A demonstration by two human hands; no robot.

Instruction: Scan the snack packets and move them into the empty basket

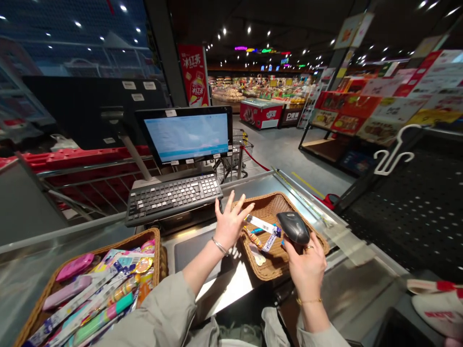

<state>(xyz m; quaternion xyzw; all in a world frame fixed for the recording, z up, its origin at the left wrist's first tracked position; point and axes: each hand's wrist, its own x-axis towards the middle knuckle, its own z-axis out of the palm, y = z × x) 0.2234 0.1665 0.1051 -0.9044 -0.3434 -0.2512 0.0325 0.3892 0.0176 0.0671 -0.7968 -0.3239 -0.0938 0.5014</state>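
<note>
My right hand (307, 267) grips a black handheld barcode scanner (293, 226), held over the right wicker basket (269, 270). My left hand (230, 222) hovers open at that basket's left rim, fingers spread, holding nothing. Just off its fingertips a long white and blue packet (263, 225) sits tilted above the basket; a few small items lie inside. A second wicker basket (157, 241) at the lower left is full of several colourful packets.
A black keyboard (173, 196) and a lit monitor (188, 136) stand behind the baskets on the steel checkout counter (343, 284). A black pegboard panel (415, 212) with a white hook rises on the right. Red baskets and rails are at the left.
</note>
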